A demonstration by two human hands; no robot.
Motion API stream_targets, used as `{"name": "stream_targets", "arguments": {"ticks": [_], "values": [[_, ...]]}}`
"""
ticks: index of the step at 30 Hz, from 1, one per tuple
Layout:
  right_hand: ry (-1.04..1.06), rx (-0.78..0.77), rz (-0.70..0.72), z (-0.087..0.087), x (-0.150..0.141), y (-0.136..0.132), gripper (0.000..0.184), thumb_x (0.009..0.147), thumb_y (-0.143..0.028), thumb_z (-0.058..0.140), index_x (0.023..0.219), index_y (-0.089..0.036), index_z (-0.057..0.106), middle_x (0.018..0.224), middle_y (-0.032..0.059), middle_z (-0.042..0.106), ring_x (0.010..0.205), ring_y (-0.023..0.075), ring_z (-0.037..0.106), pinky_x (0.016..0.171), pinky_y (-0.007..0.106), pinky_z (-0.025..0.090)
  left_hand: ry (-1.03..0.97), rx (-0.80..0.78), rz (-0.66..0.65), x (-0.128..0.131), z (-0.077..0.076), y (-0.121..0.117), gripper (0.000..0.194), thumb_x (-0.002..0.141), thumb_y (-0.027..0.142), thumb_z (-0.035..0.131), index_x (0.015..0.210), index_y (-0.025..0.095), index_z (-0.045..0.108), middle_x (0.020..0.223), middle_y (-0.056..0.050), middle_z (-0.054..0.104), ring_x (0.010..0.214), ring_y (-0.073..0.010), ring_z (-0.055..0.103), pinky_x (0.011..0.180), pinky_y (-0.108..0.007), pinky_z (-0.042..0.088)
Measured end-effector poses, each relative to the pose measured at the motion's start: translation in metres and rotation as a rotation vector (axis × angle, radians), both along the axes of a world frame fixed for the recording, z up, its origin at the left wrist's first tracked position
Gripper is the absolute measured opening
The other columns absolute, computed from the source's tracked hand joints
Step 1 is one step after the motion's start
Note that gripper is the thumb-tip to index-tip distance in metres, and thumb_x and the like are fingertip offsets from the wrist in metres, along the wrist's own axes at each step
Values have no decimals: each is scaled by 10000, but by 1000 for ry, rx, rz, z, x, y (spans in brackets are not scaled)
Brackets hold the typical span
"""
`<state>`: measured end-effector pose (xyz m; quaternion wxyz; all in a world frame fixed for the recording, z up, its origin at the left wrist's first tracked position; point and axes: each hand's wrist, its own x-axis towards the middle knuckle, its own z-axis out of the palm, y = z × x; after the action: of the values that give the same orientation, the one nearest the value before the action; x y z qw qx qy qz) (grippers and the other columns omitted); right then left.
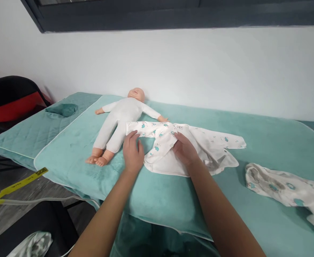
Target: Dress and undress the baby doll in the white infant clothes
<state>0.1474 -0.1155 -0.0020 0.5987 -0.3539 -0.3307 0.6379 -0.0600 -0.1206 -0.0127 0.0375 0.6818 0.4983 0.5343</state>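
Note:
A white baby shirt (164, 142) with small teal and red prints lies spread on the teal cover, its front partly folded open. My left hand (133, 152) rests at the cuff of its left-side sleeve, fingertips touching the cloth and thumb held apart. With my right hand (185, 149) I pinch the edge of the shirt's front panel near the middle; the fingers under the cloth are partly hidden. Just behind the left cuff, a baby doll (126, 110) in a white bodysuit lies on its back, arms spread. The sleeve end overlaps the view of its leg and hand.
Another printed white garment (285, 184) lies bunched at the right on the teal padded bed (266, 128). A white wall (173, 64) stands behind. To the left are a black and red chair (15, 103), a yellow tag (20, 184), a pale cable and a dark seat holding cloth (35, 244).

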Motion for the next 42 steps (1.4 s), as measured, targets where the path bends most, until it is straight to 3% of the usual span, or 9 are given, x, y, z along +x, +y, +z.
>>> {"name": "stream_targets", "arguments": {"ticks": [5,9,14,18,20,24,28,36,42], "values": [[-50,41,-46,3,2,-3,447,776,-407,691,1187,-253,610,1253,49,650,1108,213,632,904,359,538,164,-247,-2,3,-9,11,294,910,209,459,1155,153,610,1331,-166,574,1290,-306,483,1097,-507,367],[-139,137,-30,8,-3,-7,523,782,-408,684,1280,-314,553,1450,35,514,1257,220,556,1026,404,485,123,-334,25,3,-5,14,297,922,241,455,1139,154,638,1246,-159,642,1225,-318,545,1056,-518,390],[-400,228,-10,6,-13,-7,604,782,-417,685,1354,-336,512,1555,7,376,1406,232,401,1123,440,400,-71,-384,-205,-1,-1,-12,258,935,323,494,1105,208,650,1132,-87,691,1096,-244,616,997,-421,438],[-516,270,25,-4,-14,-4,636,795,-385,679,1400,-342,487,1577,-27,330,1464,204,297,1177,425,326,64,-426,-323,-1,-4,-41,477,800,413,714,1230,248,589,1230,-87,644,1130,-274,589,1007,-440,403],[-602,256,35,-9,-15,-1,657,790,-362,682,1414,-341,477,1582,-34,317,1467,203,290,1206,427,269,113,-423,-288,0,-7,-48,571,764,380,752,1282,255,545,1260,-91,616,1147,-285,573,999,-445,399],[-893,145,-1,-14,-24,1,680,793,-374,664,1440,-328,459,1573,-16,336,1463,221,296,1229,443,202,171,-415,-174,3,-11,-50,504,823,228,635,1312,236,512,1196,-100,611,1121,-281,567,934,-428,417],[-1085,230,-6,-19,-34,5,657,832,-392,604,1459,-274,443,1596,24,286,1486,213,238,1242,428,155,183,-412,-152,2,-14,-50,387,837,147,536,1215,217,578,1078,-90,650,1043,-273,588,898,-416,417],[-1220,351,-17,-25,-47,39,655,855,-412,553,1466,-207,435,1608,67,248,1499,223,193,1237,425,145,-217,-452,-138,-6,-10,-57,258,873,183,468,1080,215,617,881,-34,675,760,-185,589,765,-332,445],[-1371,289,-63,-22,-69,43,506,931,-446,479,1408,-276,494,1570,43,344,1497,245,195,1219,515,63,-329,-507,-82,-7,-11,-60,285,857,219,507,1136,213,563,568,60,452,545,-145,453,610,-284,382]]}}
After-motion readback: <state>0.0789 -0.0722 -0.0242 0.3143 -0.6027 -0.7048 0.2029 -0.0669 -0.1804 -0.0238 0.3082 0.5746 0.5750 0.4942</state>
